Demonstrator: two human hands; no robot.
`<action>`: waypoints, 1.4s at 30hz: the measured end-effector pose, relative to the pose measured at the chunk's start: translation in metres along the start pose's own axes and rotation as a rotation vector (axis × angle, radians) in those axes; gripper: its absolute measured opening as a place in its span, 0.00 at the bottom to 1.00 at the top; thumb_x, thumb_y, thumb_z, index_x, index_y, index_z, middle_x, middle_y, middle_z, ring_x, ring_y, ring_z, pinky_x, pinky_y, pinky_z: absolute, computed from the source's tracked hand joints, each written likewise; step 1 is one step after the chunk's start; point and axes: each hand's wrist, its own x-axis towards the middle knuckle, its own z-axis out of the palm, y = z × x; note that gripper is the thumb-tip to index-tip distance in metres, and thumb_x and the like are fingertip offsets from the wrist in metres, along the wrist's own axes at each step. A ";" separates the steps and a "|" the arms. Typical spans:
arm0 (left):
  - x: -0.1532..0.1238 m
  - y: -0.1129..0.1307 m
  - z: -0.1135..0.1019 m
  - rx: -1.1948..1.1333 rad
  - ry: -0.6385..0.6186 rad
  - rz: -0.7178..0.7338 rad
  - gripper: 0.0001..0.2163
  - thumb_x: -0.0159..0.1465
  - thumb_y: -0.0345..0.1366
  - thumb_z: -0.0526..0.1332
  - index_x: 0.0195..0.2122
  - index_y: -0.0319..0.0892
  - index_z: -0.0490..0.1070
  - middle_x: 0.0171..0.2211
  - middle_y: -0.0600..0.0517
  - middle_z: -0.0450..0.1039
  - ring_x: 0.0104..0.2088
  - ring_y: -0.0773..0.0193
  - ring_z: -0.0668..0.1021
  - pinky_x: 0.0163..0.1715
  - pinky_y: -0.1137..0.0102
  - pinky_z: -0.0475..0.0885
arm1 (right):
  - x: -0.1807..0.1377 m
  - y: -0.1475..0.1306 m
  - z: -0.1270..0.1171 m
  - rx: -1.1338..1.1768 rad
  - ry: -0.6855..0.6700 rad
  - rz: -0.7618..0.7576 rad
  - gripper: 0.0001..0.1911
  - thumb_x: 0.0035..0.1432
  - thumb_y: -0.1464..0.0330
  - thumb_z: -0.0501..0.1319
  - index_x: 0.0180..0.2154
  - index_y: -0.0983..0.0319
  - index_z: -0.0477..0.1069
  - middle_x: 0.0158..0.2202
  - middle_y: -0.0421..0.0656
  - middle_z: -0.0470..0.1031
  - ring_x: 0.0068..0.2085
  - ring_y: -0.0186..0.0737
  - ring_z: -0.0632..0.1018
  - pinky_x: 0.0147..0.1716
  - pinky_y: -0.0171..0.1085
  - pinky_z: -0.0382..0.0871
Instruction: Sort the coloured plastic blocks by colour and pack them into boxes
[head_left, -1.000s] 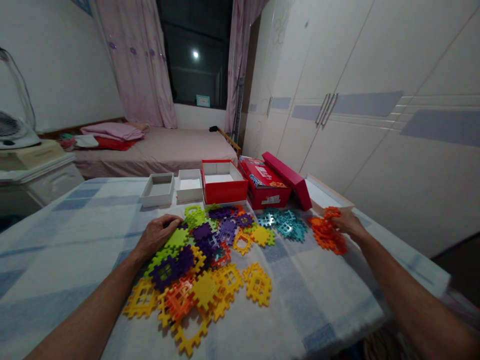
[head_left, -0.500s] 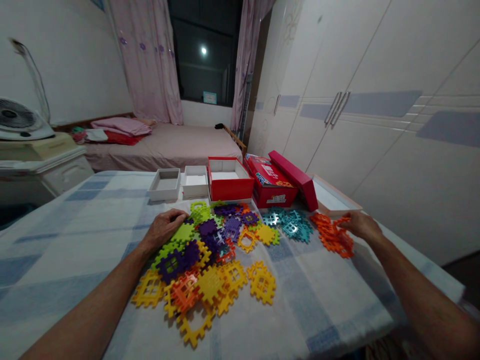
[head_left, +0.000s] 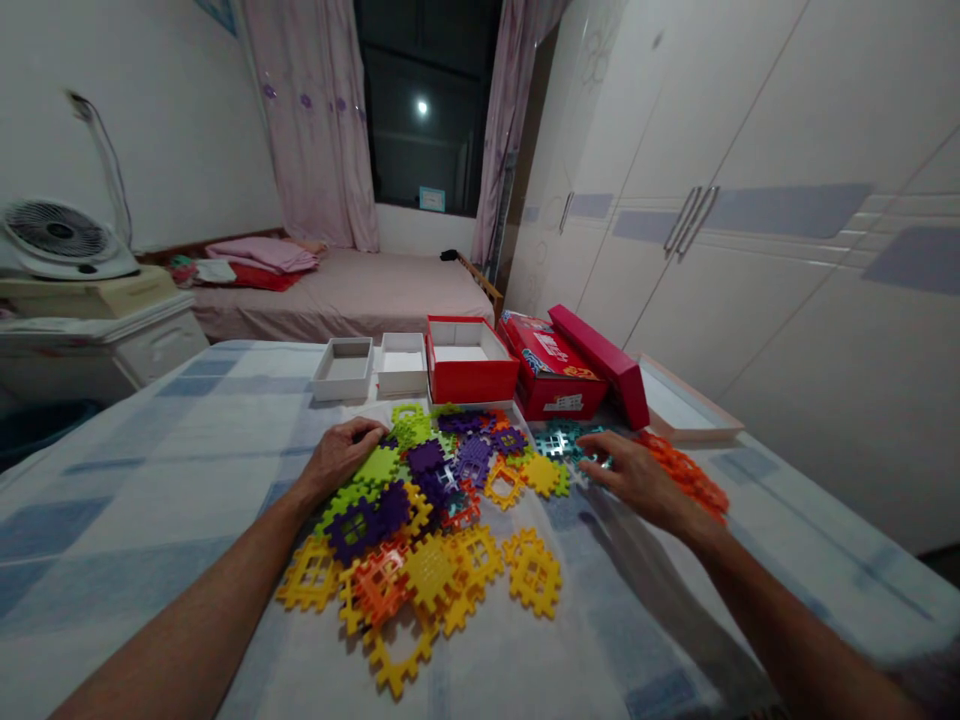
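A mixed heap of plastic interlocking pieces lies mid-table, with green pieces (head_left: 377,465), purple pieces (head_left: 475,460), yellow pieces (head_left: 431,570) and a few orange ones. My left hand (head_left: 343,457) rests at the heap's left edge against the green pieces. Its fingers are curled together, and what they hold, if anything, is hidden. To the right, my right hand (head_left: 634,478) hovers by the teal pieces (head_left: 556,440), thumb and fingers apart with nothing visible between them. It partly covers the teal pile. Orange pieces (head_left: 686,475) lie behind its wrist.
Behind the heap stand two small white boxes (head_left: 343,392) (head_left: 403,383) and an open red box (head_left: 474,383). A printed red box (head_left: 562,395) with a red lid (head_left: 600,360) leaning on it, and a shallow white tray (head_left: 694,420), stand at right. A checked cloth (head_left: 187,450) covers the table.
My right hand has let go of the orange pieces and moved left to the teal pile. My left hand stays at the green pieces. The view has shifted slightly.
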 end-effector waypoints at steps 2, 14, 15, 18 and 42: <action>-0.001 0.003 -0.001 -0.005 -0.002 -0.002 0.19 0.55 0.50 0.53 0.32 0.41 0.76 0.32 0.51 0.78 0.35 0.60 0.77 0.38 0.70 0.68 | 0.001 -0.025 0.017 -0.040 -0.081 -0.104 0.21 0.57 0.61 0.57 0.50 0.61 0.67 0.47 0.47 0.71 0.46 0.42 0.72 0.47 0.40 0.65; -0.002 0.006 0.000 -0.007 -0.005 0.007 0.18 0.56 0.48 0.52 0.33 0.41 0.75 0.33 0.51 0.78 0.36 0.60 0.76 0.39 0.69 0.68 | -0.017 -0.070 0.025 -0.027 -0.201 -0.128 0.15 0.59 0.60 0.56 0.44 0.60 0.72 0.43 0.47 0.72 0.44 0.43 0.72 0.46 0.42 0.64; -0.002 0.006 0.000 -0.007 -0.001 0.009 0.18 0.56 0.48 0.52 0.33 0.40 0.76 0.33 0.51 0.78 0.36 0.60 0.77 0.38 0.70 0.68 | -0.018 -0.076 0.027 0.011 -0.180 -0.136 0.15 0.59 0.60 0.55 0.44 0.60 0.71 0.43 0.47 0.72 0.45 0.43 0.72 0.47 0.42 0.64; -0.002 0.008 0.000 -0.004 0.010 0.005 0.18 0.56 0.48 0.53 0.32 0.40 0.76 0.33 0.50 0.78 0.35 0.59 0.77 0.38 0.69 0.68 | -0.015 -0.097 0.041 0.083 -0.134 -0.168 0.15 0.60 0.61 0.54 0.45 0.59 0.70 0.45 0.46 0.71 0.47 0.42 0.71 0.48 0.41 0.64; -0.001 0.005 0.000 -0.016 -0.007 -0.010 0.18 0.56 0.49 0.52 0.32 0.42 0.75 0.33 0.50 0.78 0.36 0.59 0.76 0.40 0.68 0.68 | 0.010 -0.072 0.039 0.033 -0.107 0.135 0.12 0.54 0.69 0.49 0.32 0.62 0.70 0.29 0.42 0.73 0.31 0.38 0.72 0.30 0.34 0.58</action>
